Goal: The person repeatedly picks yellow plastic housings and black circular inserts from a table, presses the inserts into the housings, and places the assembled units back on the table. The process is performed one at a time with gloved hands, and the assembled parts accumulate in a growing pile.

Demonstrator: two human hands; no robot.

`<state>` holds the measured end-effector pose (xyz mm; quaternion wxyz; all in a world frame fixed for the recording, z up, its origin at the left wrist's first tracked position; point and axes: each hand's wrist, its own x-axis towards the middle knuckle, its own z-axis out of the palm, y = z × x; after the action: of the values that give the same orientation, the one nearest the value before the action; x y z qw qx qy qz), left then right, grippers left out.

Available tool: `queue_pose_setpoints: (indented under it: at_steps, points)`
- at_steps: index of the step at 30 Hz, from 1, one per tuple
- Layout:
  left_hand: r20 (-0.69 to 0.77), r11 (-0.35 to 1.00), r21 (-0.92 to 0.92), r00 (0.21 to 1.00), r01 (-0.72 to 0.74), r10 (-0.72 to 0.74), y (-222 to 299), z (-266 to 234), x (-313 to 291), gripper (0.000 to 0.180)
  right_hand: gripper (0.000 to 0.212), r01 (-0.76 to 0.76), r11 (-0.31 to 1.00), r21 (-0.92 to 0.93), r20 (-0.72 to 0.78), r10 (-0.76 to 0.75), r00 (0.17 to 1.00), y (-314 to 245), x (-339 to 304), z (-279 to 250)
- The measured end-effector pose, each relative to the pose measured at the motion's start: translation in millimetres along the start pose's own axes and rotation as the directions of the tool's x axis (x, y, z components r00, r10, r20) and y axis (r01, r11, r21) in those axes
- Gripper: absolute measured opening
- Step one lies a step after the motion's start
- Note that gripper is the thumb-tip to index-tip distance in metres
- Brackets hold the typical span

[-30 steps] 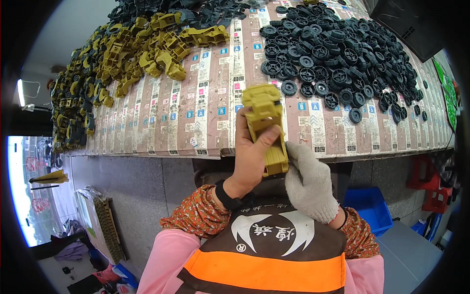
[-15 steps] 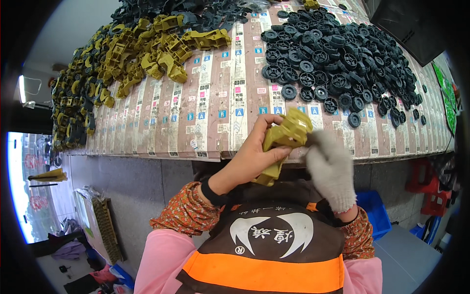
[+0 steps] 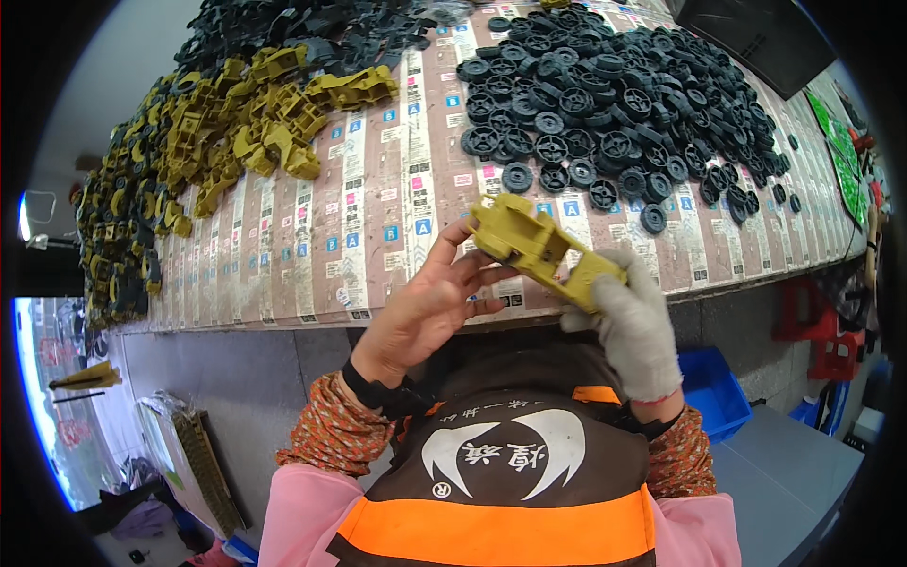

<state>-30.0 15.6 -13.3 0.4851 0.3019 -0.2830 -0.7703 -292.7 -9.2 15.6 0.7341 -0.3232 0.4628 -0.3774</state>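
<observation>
A yellow plastic toy vehicle body (image 3: 543, 248) is tilted above the near edge of the table, its hollow side with cut-outs showing. My right hand (image 3: 635, 326), in a white knitted glove, grips its lower right end. My bare left hand (image 3: 430, 300) is beside the upper left end, with fingers spread and their tips touching or just under the piece. Whether the left fingertips bear any weight is hard to tell. Beyond the piece lies a large heap of dark toy wheels (image 3: 605, 113).
Across the patterned table covering (image 3: 378, 203), yellow vehicle bodies (image 3: 236, 123) are heaped at left, with dark plastic parts (image 3: 283, 33) behind. A dark box-like object (image 3: 765, 42) stands far right. Below the table are a blue bin (image 3: 710, 392) and red stools (image 3: 831, 331).
The vehicle body has been turned so its hollow side shows. My left hand has loosened from its grip and moved left; the gloved right hand now holds the right end. The view has shifted slightly.
</observation>
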Motion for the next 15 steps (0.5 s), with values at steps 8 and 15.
queue_pose_setpoints:
  at_steps: [8, 15]
  points:
    - [-0.309, 0.985, -0.076, 0.943, -0.156, 0.126, -20.7, 13.6, 19.9, 0.052, 0.02, 0.352, 0.391, -0.851, 0.014, -0.652, 0.758, -22.3, 25.4, -40.6]
    - [-0.301, 0.998, -0.041, 0.953, -0.049, 0.035, -11.2, 19.0, 13.5, 0.057, 0.036, -0.043, -0.185, -0.982, 0.091, -0.656, 0.749, -23.1, 70.4, -80.8]
